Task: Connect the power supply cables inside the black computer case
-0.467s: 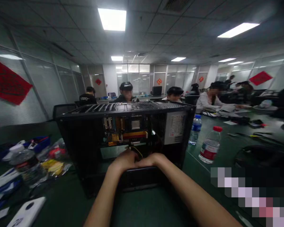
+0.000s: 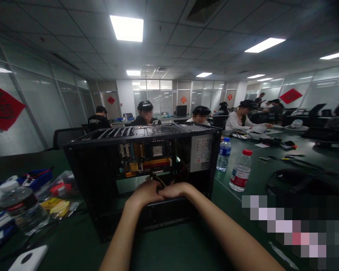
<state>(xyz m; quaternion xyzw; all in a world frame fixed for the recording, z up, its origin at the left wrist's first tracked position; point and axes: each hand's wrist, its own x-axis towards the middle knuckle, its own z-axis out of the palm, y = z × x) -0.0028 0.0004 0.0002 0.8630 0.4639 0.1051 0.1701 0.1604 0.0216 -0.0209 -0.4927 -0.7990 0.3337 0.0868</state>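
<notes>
An open black computer case (image 2: pixel 81 169) lies in front of me with its inside facing me. In it are a motherboard (image 2: pixel 158 151) with a red and yellow slot area and a silver power supply (image 2: pixel 202 152). Over the case's near rail reach my left hand (image 2: pixel 148 192) and my right hand (image 2: pixel 173 190), side by side and touching. Both look closed, their fingers bent down into the case and mostly hidden. A thin yellow cable (image 2: pixel 160 180) rises right beside them. Whatever the fingers hold is out of sight.
Water bottles with a blue cap (image 2: pixel 223 154) and a red cap (image 2: pixel 241 171) stand right of the case. At left are a large bottle (image 2: pixel 24 207), plastic bags (image 2: pixel 58 207) and a white phone-like object (image 2: pixel 28 259). Black cables (image 2: pixel 307 163) lie at right. Several people sit beyond.
The view has shifted slightly right, so the case and bottles appear further left. My hands stay together at the same spot inside the case.
</notes>
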